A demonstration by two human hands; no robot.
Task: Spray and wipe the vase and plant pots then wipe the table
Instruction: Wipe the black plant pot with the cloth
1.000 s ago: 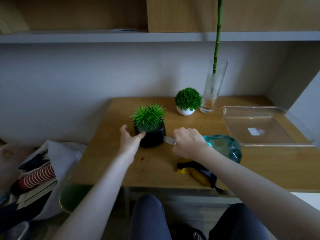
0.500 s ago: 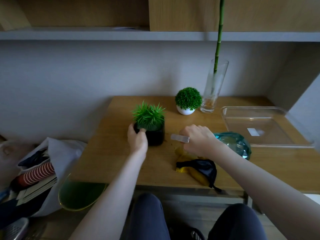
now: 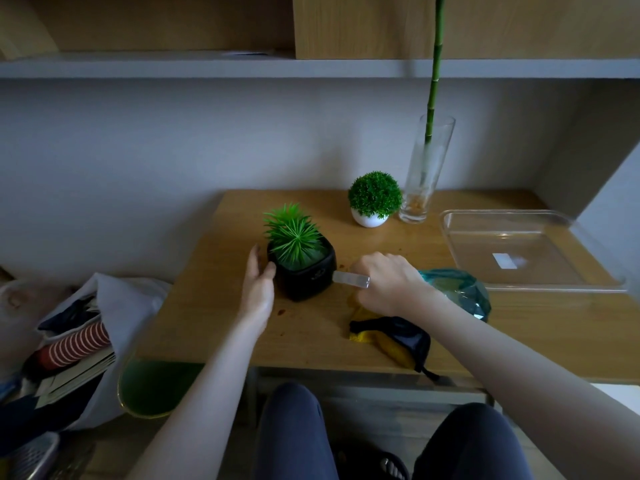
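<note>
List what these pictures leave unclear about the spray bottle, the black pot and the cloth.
Head view only:
- Spray bottle: the right hand covers its trigger; only the nozzle tip and teal body show.
- Black pot: its far sides are hidden by itself, and the left hand covers its left side; the front mark is too small to read.
- Yellow cloth: partly under a dark pouch and the right hand.
</note>
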